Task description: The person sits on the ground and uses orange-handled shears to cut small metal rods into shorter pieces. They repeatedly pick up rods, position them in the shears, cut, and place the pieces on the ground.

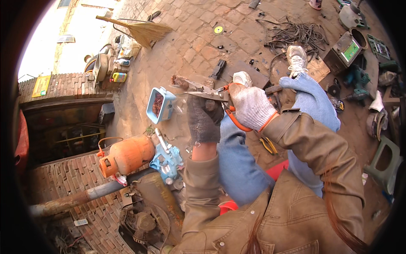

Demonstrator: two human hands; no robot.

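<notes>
In front of my knees, my right hand [253,106], in a pale knitted glove with an orange cuff, is closed round the orange handles of a pair of metal shears [209,94]. The shears' grey blades are apart and point left. My left hand [204,120], in a dark glove, is closed just below the blades. At its far side a brown, rough-ended piece [179,81] sticks out between and beyond the blades; its kind cannot be made out, and my fingers are partly hidden. Left of this hand stands a light-blue plastic container [163,106] with reddish-brown bits in it.
An orange gas cylinder [129,155] lies at the left beside a blue plastic bag [165,160]. Yellow-handled pliers [268,145] lie near my right knee. Tangled black cable [298,37] is ahead, with a green drill [358,84] at right. A straw broom [141,31] lies far left.
</notes>
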